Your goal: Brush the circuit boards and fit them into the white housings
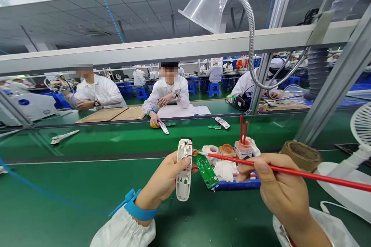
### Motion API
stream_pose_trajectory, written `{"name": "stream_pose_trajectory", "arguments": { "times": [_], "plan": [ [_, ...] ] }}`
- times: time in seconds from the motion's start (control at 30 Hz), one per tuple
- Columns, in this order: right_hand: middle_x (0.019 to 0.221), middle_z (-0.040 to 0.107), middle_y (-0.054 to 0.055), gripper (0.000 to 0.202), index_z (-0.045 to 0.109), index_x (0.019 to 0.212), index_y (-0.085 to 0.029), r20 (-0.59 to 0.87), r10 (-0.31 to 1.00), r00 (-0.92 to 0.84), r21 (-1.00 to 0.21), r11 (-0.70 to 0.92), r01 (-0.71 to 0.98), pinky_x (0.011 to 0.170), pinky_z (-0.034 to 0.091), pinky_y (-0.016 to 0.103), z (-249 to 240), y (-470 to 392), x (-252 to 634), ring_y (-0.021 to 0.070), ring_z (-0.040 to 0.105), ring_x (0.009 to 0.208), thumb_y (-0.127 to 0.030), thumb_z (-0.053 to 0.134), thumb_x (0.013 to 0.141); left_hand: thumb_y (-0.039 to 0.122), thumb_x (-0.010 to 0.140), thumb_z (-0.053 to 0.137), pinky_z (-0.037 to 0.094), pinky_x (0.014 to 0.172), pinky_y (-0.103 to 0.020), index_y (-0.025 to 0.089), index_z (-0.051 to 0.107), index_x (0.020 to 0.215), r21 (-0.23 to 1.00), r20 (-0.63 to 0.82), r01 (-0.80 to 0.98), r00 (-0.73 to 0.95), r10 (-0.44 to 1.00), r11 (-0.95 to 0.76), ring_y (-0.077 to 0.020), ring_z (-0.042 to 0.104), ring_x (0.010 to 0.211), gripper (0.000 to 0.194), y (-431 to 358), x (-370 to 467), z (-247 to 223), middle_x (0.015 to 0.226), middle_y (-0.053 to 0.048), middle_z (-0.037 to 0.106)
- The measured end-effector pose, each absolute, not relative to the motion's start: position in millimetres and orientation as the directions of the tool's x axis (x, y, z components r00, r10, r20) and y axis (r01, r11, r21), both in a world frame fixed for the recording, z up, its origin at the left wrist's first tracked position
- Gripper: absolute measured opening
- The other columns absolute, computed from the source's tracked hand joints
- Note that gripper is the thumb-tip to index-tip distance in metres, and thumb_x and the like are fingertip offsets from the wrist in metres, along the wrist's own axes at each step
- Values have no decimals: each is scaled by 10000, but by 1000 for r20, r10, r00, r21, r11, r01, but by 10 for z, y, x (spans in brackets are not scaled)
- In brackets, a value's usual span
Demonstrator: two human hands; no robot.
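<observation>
My left hand [165,179] is curled around a white plastic casing [183,170], holding it upright above the near edge of the green tabletop [72,200]. A green circuit board [206,170] hangs just beside the casing, apparently tied to it by thin wires, though I can't make them out clearly. My right hand [278,189] pinches a red brush [290,170], its tip touching the top of the board. I judge the brushing to be under way; the board is not yet seated in the casing. Small pots [227,149] stand in a blue tray [237,184] behind. Across the tabletop, a person [169,92] in white handles another casing.
</observation>
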State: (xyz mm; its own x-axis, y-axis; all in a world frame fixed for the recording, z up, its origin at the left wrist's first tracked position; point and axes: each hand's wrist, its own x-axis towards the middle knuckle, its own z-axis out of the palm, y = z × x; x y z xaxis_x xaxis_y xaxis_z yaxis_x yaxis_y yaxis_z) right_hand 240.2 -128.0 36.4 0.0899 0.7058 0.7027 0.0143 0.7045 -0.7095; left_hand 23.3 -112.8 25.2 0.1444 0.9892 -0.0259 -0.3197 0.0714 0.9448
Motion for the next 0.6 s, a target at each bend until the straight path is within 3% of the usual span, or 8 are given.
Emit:
{"name": "stream_pose_trajectory", "arguments": {
  "times": [0.37,0.6],
  "plan": [
    [684,608,-3,113,559,852,-209,783,621,22,-614,768,183,547,520,238,422,-1337,2493,121,603,584,-184,454,884,312,709,701,493,759,-310,177,661,922,944,-35,-319,147,988,81,-142,588,708,255,-1152,241,292,745,-14,602],
    [684,634,2,114,528,909,-204,841,527,-118,-457,811,365,534,523,232,356,-1205,2637,126,620,568,-122,464,861,312,694,715,497,754,-313,173,668,899,942,-44,-323,151,988,92,-156,601,719,252,-1125,238,262,745,-29,632]
  ]
}}
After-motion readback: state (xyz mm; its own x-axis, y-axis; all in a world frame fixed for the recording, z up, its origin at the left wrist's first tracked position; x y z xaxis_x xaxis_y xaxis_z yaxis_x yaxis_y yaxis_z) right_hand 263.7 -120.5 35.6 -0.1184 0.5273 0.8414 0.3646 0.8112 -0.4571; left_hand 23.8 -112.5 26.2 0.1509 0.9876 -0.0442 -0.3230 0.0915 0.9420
